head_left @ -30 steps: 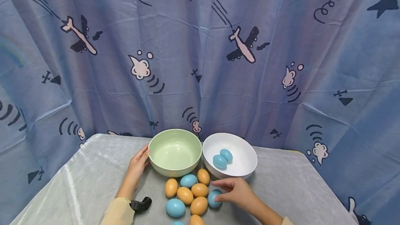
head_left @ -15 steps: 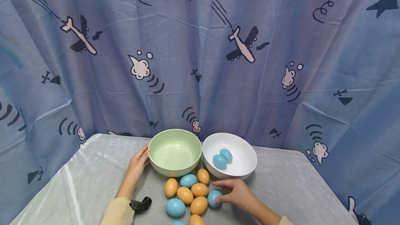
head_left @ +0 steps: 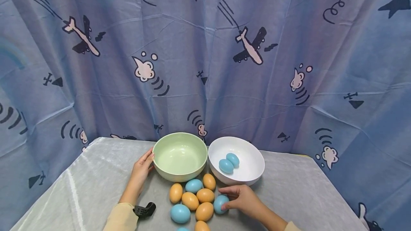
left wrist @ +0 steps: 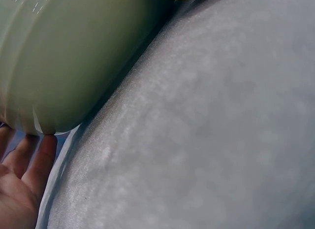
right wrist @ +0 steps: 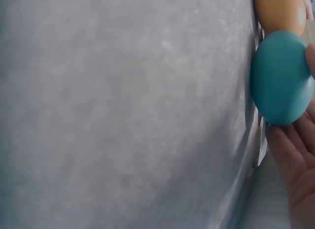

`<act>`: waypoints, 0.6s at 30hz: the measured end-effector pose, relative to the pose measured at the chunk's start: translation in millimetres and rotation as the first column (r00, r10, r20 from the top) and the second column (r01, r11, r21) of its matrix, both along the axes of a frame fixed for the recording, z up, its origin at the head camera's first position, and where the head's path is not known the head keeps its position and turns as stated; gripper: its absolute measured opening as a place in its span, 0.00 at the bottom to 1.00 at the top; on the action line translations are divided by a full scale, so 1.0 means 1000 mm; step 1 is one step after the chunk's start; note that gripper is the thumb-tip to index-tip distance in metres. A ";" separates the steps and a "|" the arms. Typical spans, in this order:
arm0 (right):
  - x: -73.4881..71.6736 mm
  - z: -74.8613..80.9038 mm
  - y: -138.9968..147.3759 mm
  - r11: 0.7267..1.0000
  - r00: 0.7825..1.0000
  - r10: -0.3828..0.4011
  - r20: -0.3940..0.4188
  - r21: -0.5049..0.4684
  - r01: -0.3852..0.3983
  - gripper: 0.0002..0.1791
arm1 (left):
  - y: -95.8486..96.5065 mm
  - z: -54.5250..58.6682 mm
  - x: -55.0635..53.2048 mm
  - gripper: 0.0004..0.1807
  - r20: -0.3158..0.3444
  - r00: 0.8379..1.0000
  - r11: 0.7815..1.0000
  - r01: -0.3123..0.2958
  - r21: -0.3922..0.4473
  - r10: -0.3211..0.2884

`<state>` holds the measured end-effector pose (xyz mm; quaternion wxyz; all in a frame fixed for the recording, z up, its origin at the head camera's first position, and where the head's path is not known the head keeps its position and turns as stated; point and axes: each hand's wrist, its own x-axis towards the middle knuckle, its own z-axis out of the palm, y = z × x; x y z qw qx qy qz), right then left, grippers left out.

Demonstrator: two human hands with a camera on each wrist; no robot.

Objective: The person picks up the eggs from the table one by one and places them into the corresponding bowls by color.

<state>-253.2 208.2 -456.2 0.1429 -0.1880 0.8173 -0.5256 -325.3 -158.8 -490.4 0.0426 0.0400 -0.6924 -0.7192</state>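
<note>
My left hand (head_left: 141, 170) rests against the left side of a light green bowl (head_left: 179, 154), its fairly straight fingers (left wrist: 44, 155) touching the outer wall in the left wrist view. At the right edge of a group of eggs, my right hand (head_left: 244, 200) pinches a blue egg (head_left: 221, 204) on the table. The thumb lies on its near side; in the right wrist view the other fingers (right wrist: 285, 145) reach the end of the same blue egg (right wrist: 282, 79). Two blue eggs (head_left: 226, 165) lie inside a white bowl (head_left: 252, 165).
Several orange eggs (head_left: 190, 201) and other blue eggs (head_left: 180, 213) lie close together in front of the bowls. The grey cloth-covered table (head_left: 96, 174) ends at a blue patterned curtain (head_left: 205, 63). A black band (head_left: 145, 210) is on the left wrist.
Almost nothing differs. The right hand has shifted very slightly at the blue egg; the left hand, the bowls and the other eggs keep their places.
</note>
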 end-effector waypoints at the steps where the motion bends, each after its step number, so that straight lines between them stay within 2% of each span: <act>1: 0.000 0.000 0.000 1.000 1.000 0.005 0.008 -0.004 -0.005 0.30 | 0.000 0.000 0.000 0.31 0.001 1.000 1.000 -0.002 0.000 0.002; 18: -0.004 -0.003 0.007 0.996 0.996 0.084 0.034 0.029 -0.085 0.31 | -0.001 -0.002 -0.002 0.31 0.021 1.000 1.000 0.000 0.005 0.000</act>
